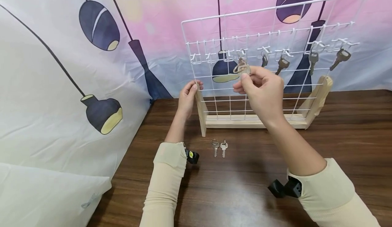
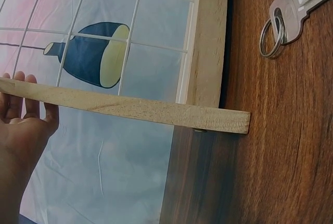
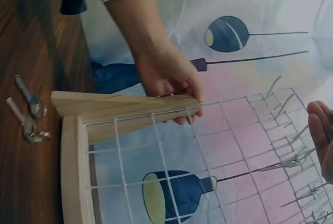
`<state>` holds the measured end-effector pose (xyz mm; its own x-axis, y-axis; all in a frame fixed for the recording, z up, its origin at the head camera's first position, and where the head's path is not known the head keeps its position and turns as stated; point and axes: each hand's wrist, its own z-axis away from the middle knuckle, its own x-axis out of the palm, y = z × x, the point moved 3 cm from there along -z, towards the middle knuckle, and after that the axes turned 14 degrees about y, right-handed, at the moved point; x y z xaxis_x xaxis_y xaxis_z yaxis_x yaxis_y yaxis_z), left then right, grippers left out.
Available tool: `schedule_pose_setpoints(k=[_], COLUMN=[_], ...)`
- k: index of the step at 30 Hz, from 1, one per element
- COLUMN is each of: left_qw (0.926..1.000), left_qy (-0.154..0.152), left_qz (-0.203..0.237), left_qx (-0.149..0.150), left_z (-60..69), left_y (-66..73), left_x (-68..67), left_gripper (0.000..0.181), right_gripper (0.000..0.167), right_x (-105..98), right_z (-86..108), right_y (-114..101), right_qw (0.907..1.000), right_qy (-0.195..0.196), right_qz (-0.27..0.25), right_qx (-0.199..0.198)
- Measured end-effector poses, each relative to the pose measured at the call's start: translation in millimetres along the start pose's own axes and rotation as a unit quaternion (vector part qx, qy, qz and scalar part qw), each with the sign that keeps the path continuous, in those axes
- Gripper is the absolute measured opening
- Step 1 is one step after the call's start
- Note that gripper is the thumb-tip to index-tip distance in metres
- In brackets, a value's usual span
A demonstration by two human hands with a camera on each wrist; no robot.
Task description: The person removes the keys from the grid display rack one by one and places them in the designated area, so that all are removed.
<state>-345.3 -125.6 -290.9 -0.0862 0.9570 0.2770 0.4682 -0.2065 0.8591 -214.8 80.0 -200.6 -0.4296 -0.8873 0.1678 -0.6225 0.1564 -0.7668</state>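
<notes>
My right hand (image 1: 266, 91) pinches a key (image 1: 245, 69) by its head, with the key's metal ring (image 1: 240, 65) raised at a white hook of the wire grid rack (image 1: 229, 101). Whether the ring is on the hook, I cannot tell. The left hand (image 1: 186, 99) grips the top of the rack's left wooden post (image 1: 200, 113), its fingers wrapped round the wood in the left wrist view. Several keys hang from hooks to the right, among them a brown key (image 1: 282, 64) and a silver key (image 1: 313, 62). In the right wrist view, only part of the right hand (image 3: 321, 135) shows at the edge.
Two keys with rings, a left one (image 1: 215, 147) and a right one (image 1: 224, 147), lie on the brown wooden table (image 1: 239, 193) before the rack. More white hooks (image 1: 211, 57) sit at the grid's left. Behind hangs a cloth (image 1: 159, 22) printed with lamps.
</notes>
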Motion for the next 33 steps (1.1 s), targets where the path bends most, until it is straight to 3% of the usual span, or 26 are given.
schedule_pose_setpoints(k=[4, 13, 20, 25, 33], left_qw=[1.0, 1.0, 1.0, 1.0, 0.9999], left_qy=[0.001, -0.003, -0.003, 0.004, 0.005], left_qz=[-0.005, 0.002, -0.002, -0.004, -0.006], left_qx=[-0.002, -0.007, -0.007, -0.005, -0.01], left_z=[1.5, 0.8, 0.3, -0.3, 0.6], left_y=[-0.8, -0.4, 0.4, 1.4, 1.7], left_x=[1.3, 5.1, 5.8, 4.3, 2.1], left_gripper=[0.024, 0.026, 0.026, 0.026, 0.026], right_gripper=[0.012, 0.012, 0.013, 0.014, 0.02], right_x=[-4.1, -8.4, -10.0, -9.7, -9.0], right_z=[8.3, 25.6, 37.5, 45.1, 58.4], right_y=[7.7, 36.2, 71.5, 98.8, 136.9], right_qw=[0.9988, 0.994, 0.9832, 0.9672, 0.9265], right_qy=[-0.028, -0.089, -0.14, -0.184, -0.257], right_qz=[0.039, 0.062, 0.087, 0.107, 0.156], right_qx=[-0.008, 0.007, 0.079, 0.139, 0.226])
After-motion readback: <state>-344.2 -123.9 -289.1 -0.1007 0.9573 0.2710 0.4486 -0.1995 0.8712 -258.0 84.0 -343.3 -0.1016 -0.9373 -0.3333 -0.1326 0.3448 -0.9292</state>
